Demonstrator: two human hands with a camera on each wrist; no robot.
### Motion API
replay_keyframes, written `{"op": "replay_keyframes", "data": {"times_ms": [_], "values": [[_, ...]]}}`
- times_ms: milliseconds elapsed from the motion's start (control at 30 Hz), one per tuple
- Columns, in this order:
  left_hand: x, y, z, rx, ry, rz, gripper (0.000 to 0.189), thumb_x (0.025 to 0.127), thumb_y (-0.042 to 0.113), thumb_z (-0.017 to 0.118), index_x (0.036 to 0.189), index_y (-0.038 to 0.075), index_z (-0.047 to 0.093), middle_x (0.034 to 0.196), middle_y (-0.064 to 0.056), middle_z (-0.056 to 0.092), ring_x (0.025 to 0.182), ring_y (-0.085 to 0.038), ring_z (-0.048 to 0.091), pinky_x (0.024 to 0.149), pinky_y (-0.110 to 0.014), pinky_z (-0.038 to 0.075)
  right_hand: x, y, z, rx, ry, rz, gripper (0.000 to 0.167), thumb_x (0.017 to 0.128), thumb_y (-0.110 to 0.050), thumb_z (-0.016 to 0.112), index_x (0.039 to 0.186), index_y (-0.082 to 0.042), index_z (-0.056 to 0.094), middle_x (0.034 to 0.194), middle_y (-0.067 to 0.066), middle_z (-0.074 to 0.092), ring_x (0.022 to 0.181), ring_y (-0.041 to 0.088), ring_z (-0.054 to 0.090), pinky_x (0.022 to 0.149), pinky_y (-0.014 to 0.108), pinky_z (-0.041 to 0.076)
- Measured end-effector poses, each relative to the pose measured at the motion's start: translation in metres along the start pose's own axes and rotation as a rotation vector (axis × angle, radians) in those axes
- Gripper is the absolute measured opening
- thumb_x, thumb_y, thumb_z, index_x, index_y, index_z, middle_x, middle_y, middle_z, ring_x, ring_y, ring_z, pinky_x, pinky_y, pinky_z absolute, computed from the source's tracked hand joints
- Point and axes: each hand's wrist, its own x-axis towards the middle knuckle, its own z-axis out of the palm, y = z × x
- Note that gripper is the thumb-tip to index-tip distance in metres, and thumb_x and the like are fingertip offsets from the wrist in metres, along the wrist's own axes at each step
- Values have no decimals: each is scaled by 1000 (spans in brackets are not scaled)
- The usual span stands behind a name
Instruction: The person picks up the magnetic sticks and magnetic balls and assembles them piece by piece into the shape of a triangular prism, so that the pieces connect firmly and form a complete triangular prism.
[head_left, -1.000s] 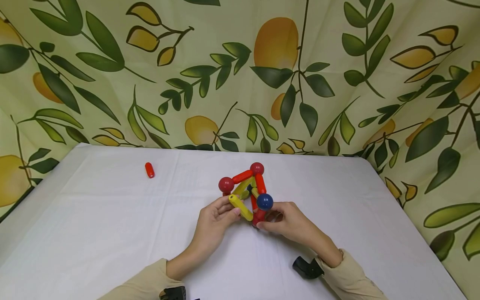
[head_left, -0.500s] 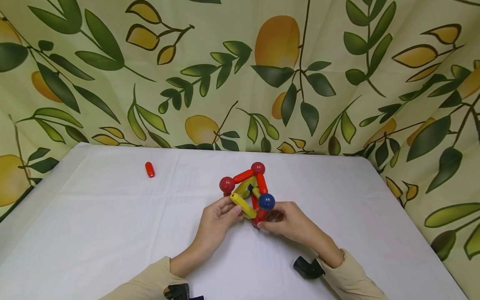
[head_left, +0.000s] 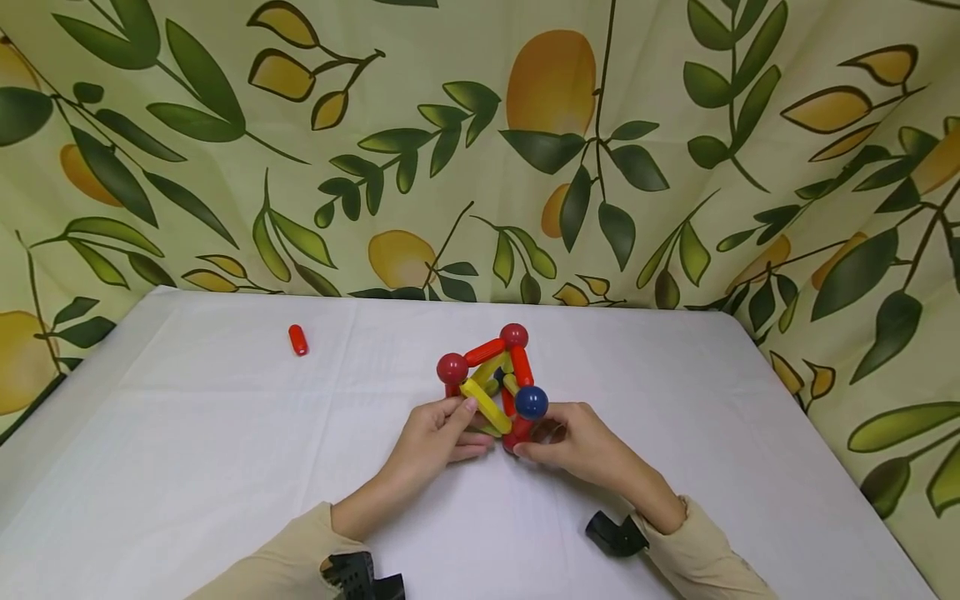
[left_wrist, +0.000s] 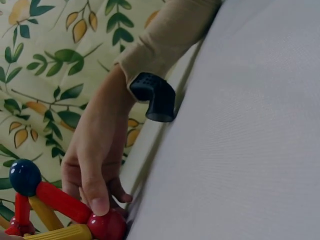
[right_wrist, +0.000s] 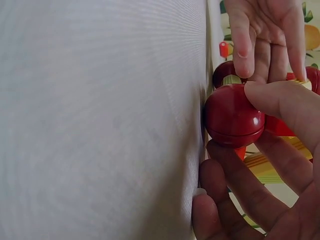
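Observation:
A magnetic ball-and-rod frame stands at mid-table in the head view, with red rods (head_left: pixel 486 352), yellow rods, a blue ball (head_left: pixel 532 402) and red balls (head_left: pixel 452 368). My left hand (head_left: pixel 431 442) is at its left side, thumb and a partly hidden finger pinching a slanting yellow rod (head_left: pixel 487 407). The rod's upper end is close to the left red ball. My right hand (head_left: pixel 581 442) grips the low front red ball (right_wrist: pixel 234 117) between thumb and fingers; the left wrist view shows its thumb on that ball (left_wrist: pixel 106 226). Rods behind are partly hidden.
A loose red rod (head_left: pixel 297 340) lies at the back left of the white-covered table (head_left: pixel 187 433). A leaf-and-fruit patterned curtain (head_left: pixel 450 167) hangs behind. Black wrist mounts (head_left: pixel 617 534) sit at both sleeves.
My left thumb has shifted up along the yellow rod, and its other fingers have spread lower. The rod's upper end has swung closer to the left red ball. My right hand stays put.

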Motion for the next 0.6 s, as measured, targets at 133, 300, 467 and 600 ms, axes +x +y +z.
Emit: {"op": "replay_keyframes", "data": {"times_ms": [133, 300, 467, 600], "values": [[1, 0, -3, 9, -10, 0, 43, 106, 26, 47, 127, -10, 57, 116, -27, 69, 97, -33, 74, 79, -32, 59, 0, 0, 0, -8, 1, 2, 26, 83, -22, 79, 105, -11, 73, 89, -1, 73, 80, 12, 63, 69, 23, 54], [1, 5, -7, 60, -42, -16, 45, 106, 30, 47, 125, -9, 59, 116, -25, 69, 96, -31, 74, 79, -33, 60, 0, 0, 0, -12, 4, 2, 26, 83, -23, 79, 106, -12, 73, 89, -2, 73, 80, 11, 62, 69, 23, 53], [2, 13, -21, 253, -133, -19, 38, 103, 28, 52, 118, -4, 66, 105, -18, 72, 80, -24, 73, 73, -32, 61, -1, 1, 0, -8, -1, -3, 26, 83, -24, 79, 105, -11, 73, 88, -2, 72, 80, 11, 61, 69, 23, 53], [0, 23, -32, 571, -70, 55, 20, 98, 24, 61, 98, 8, 73, 84, -5, 71, 65, -14, 62, 62, -25, 52, -1, 1, -1, -5, -10, 10, 25, 84, -24, 79, 105, -11, 73, 88, -2, 72, 80, 12, 61, 69, 22, 53]]}}
